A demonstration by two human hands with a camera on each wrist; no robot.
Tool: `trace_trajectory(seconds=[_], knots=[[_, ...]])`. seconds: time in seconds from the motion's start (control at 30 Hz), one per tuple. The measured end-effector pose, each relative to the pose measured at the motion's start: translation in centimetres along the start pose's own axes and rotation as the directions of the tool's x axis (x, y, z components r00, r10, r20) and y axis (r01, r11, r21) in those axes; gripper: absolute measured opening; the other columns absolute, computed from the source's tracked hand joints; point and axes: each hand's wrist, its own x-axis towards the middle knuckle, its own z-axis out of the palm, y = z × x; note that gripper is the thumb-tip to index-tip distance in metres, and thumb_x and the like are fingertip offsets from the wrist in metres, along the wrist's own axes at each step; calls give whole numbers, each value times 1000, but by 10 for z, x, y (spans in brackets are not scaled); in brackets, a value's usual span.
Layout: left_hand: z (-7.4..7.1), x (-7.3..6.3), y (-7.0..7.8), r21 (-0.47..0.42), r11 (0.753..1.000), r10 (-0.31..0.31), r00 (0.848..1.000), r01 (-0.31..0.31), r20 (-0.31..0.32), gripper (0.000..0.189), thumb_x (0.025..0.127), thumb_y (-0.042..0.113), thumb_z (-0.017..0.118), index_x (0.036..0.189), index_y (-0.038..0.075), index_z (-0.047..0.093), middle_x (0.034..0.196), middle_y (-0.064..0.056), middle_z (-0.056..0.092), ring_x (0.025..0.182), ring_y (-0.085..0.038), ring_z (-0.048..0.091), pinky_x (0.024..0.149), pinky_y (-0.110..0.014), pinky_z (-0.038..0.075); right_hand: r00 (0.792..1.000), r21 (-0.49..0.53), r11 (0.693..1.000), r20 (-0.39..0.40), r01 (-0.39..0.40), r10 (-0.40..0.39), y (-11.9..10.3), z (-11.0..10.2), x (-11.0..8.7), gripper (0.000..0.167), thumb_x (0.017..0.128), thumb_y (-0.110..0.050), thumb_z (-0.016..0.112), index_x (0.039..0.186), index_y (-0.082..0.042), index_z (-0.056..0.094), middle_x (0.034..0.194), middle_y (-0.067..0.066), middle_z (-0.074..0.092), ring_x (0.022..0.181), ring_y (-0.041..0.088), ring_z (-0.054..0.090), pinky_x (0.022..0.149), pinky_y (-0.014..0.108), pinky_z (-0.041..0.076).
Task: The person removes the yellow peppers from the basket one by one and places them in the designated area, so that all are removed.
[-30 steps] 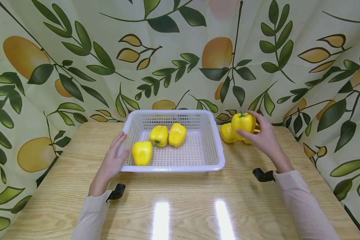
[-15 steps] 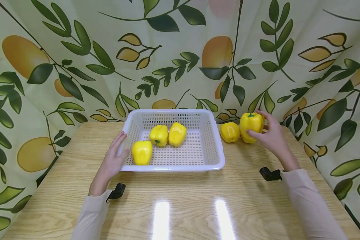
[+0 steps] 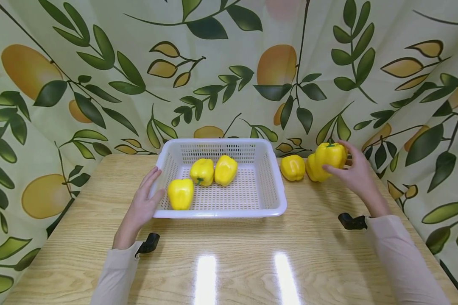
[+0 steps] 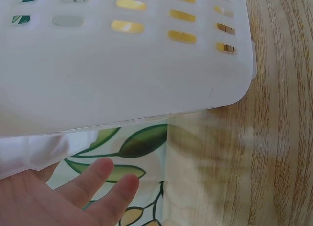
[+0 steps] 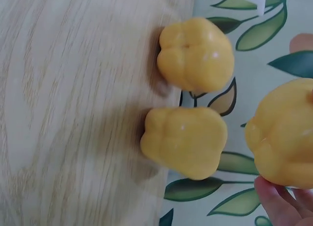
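Pinched between the thumb and fingers of the right grip [image 3: 358, 174], one pepper [image 3: 331, 155] is held with its stem upward, raised above the table [image 3: 248, 250] at the right of the frame. Two more peppers, a near one [image 3: 292, 168] and a far one [image 3: 314, 170], are seen resting on the table just beside each other, to the right of the basket [image 3: 221, 214]. By the left grip [image 3: 142, 203], left of centre, the basket's left side is touched with straight, parted fingers; whether any pressure is applied cannot be told.

Inside the basket, three peppers are seen: one at its lower left [image 3: 180, 195] and two side by side near its middle [image 3: 202, 171] [image 3: 225, 170]. By count, an even split has been reached, with three peppers in the basket and three outside. Of the outer three, two have been set on the table, and the held one is judged not yet set down.
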Motion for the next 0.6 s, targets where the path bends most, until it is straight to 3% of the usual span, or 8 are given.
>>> trace_trajectory(seconds=[0.1, 0.3, 0.5, 0.6], knots=[[0, 0, 0, -3, 1000, 0, 1000, 0, 1, 61, 99, 10, 49, 156, 4, 28, 168, -10, 12, 153, -41, 14, 118, -68, 18, 1000, -32, 999, -5, -19, 19, 5, -3, 0, 87, 90, -35, 71, 158, -10, 22, 155, 30, 29, 119, 56, 49, 76, 22, 45], [0, 0, 0, -2, 1000, 5, 1000, -5, -1, 61, 99, 9, 50, 155, 3, 28, 168, -11, 13, 153, -41, 14, 118, -68, 17, 1000, -45, 999, -5, -13, 13, 15, -9, 2, 89, 91, -37, 70, 158, -7, 19, 155, 30, 30, 121, 56, 48, 80, 27, 46], [0, 0, -1, -2, 1000, 8, 1000, -8, -3, 61, 98, 9, 49, 155, 2, 28, 167, -12, 13, 153, -41, 13, 119, -67, 16, 999, -54, 998, -6, -45, 45, 24, -10, 3, 90, 92, -38, 68, 159, -7, 16, 154, 32, 29, 122, 58, 46, 83, 46, 50], [1, 0, -1, -4, 1000, 7, 1000, -7, -3, 61, 98, 9, 49, 155, 3, 28, 167, -12, 13, 153, -41, 12, 119, -67, 15, 999, -69, 997, -23, -42, 41, 27, -12, 4, 88, 93, -36, 67, 158, -6, 17, 152, 33, 32, 121, 56, 47, 84, 46, 49]])
